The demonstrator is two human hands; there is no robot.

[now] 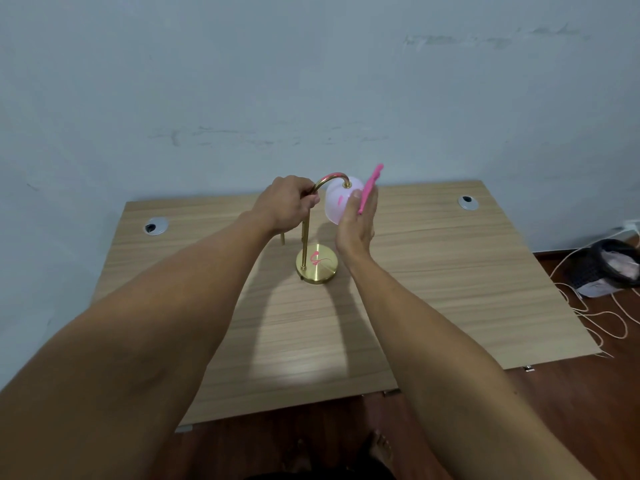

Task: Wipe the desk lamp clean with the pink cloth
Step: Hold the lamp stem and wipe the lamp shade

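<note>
A gold desk lamp point(304, 237) stands near the back middle of the wooden desk point(450, 271), with a round brass base point(325, 268) bearing pink marks and a curved neck. Its white shade point(337, 202) hangs at the right of the neck and carries a small pink mark. My left hand point(287, 206) grips the top of the lamp's neck. My right hand point(356, 223) holds the pink cloth point(369, 187) flat against the shade's right side, the cloth seen edge-on and sticking up past my fingers.
Two grey cable grommets sit in the desk, one at the left point(156, 226) and one at the right point(467, 202). The desk backs onto a pale blue wall. On the dark floor at the right lie a black mesh bin point(609, 265) and loose white cords point(595, 317).
</note>
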